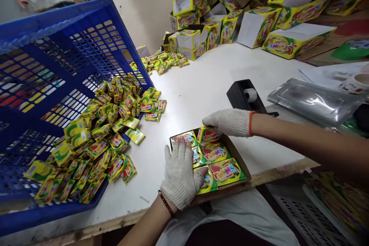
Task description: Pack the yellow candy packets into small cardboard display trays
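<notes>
A shallow open cardboard box (pixel 243 161) at the table's front edge holds several flat yellow-green "TWINS" packets (pixel 226 171) in two columns. My left hand (pixel 180 171), in a white glove with bare fingertips, lies with fingers stretched over the left column, partly covering it. At the box's far right corner, my gloved right hand (pixel 229 122) has its fingers closed on a packet (pixel 208 134), which sits slightly tilted above its neighbours. The thumb and part of the grip are hidden under that glove.
To the left, a blue plastic crate (pixel 115 19) lies tipped, many loose packets (pixel 100 142) spilling from it. A black tape dispenser (pixel 245 94) stands beyond my right hand, near a clear plastic tray (pixel 314 98). Yellow cartons (pixel 190 38) are piled at the back.
</notes>
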`<state>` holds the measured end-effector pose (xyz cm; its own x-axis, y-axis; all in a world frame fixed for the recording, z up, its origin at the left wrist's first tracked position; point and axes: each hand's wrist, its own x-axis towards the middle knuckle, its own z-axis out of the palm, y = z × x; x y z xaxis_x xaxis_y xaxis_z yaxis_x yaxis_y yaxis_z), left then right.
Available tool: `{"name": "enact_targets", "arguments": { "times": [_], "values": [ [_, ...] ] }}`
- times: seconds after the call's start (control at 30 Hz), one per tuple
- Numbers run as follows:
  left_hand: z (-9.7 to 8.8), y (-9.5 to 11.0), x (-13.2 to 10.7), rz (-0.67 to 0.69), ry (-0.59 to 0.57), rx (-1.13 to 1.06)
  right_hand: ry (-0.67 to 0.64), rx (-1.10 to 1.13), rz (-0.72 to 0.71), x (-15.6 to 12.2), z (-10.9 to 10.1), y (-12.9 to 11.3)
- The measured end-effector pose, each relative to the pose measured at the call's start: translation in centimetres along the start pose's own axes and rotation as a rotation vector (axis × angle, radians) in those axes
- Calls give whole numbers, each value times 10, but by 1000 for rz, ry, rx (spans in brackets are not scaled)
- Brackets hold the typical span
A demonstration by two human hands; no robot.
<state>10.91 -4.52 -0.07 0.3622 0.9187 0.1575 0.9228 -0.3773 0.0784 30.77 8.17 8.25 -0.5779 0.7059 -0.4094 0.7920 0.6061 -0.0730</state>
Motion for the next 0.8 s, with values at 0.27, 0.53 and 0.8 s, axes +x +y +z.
{"name": "enact_targets", "arguments": {
  "times": [0.27,0.53,0.8],
  "values": [
    [2,-3,-6,-7,17,83,-110,-107,125,2,-10,-18],
    [2,-2,-7,-8,43,44,-69,-84,123,24,21,-40],
    [1,-2,-8,-18,22,12,26,-96,115,20,34,-33]
  ]
}}
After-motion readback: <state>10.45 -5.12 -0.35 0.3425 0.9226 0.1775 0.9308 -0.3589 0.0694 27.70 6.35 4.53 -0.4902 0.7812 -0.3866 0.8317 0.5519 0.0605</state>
